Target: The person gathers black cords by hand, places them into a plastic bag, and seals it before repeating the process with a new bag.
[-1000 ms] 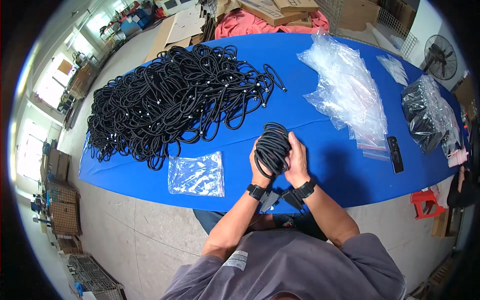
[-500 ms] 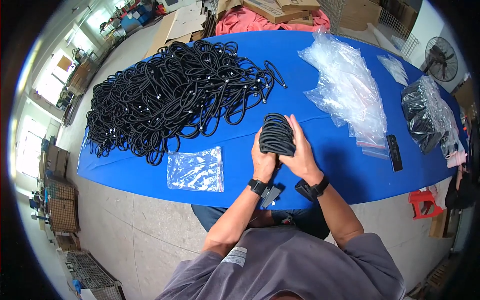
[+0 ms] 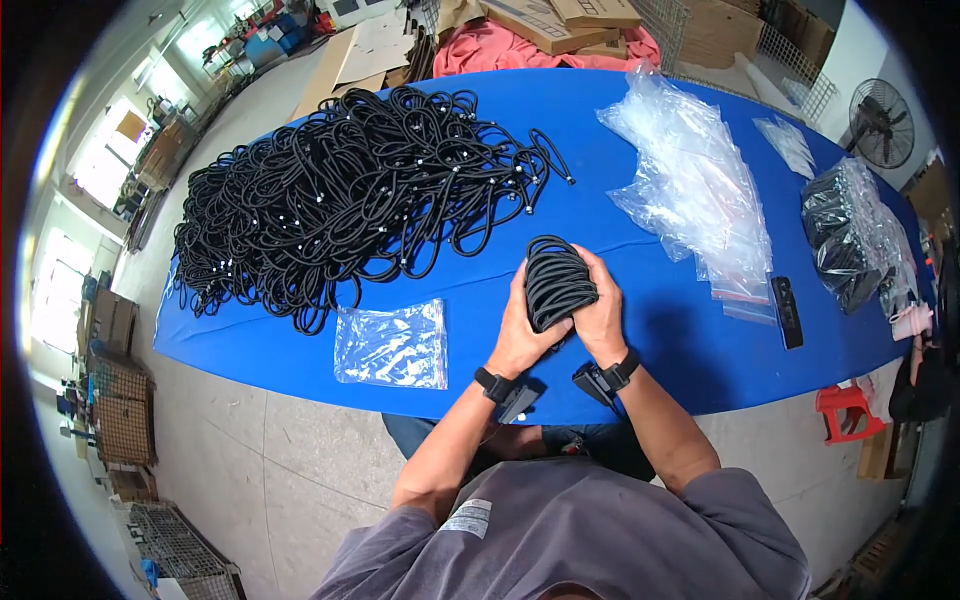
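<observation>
Bundle (image 3: 560,288) of black cords, one, sits between two hands over the counter's (image 3: 460,285) near half: left hand (image 3: 516,335) curled around its left side, right hand (image 3: 602,315) cupped against its right, both partly closed on it. One heap (image 3: 320,200), too tangled to count, covers the far left; one flat bag (image 3: 392,343) lies by the near edge, one remote (image 3: 787,312) toward the right.

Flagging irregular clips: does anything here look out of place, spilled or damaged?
Nothing looks plainly spilled or damaged. The oddest thing is a black cord loop sticking out right of the tangled heap; the coiled bundle between the left hand and right hand looks orderly.
</observation>
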`<state>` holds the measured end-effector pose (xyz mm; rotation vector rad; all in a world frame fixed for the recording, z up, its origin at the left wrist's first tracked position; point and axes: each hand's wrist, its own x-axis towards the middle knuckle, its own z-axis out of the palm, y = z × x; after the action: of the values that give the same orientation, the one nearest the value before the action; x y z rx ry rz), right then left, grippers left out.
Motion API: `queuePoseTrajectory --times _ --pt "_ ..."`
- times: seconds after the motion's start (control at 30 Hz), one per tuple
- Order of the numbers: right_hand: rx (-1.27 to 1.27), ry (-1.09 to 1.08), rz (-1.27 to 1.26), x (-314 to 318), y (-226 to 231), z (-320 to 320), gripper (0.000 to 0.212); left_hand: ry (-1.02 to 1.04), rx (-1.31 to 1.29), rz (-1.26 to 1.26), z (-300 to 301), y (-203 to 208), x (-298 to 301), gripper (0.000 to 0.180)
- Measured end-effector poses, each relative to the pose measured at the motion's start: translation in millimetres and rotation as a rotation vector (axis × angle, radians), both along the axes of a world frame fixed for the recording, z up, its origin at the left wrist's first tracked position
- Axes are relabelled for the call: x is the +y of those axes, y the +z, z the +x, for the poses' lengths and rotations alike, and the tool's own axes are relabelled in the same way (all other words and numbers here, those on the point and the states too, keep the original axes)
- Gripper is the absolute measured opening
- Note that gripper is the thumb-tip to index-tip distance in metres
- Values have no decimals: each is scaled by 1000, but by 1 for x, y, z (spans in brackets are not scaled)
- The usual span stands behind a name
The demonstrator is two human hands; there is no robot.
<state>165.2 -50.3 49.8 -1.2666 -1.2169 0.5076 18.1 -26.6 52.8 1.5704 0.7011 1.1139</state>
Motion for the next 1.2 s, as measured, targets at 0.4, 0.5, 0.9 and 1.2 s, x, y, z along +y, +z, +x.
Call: queuePoseTrajectory --times 0.4,0.5,0.9,1.2 --pt "-5 33 70 -7 19 -6 57 112 218 402 7 37 7 104" --pt "189 78 81 -6 18 -14 58 114 193 380 9 36 6 98" --pt "360 193 56 -4 6 -7 54 150 116 421 14 43 3 87" --pt "355 143 26 5 7 -13 50 156 135 396 12 47 8 85"
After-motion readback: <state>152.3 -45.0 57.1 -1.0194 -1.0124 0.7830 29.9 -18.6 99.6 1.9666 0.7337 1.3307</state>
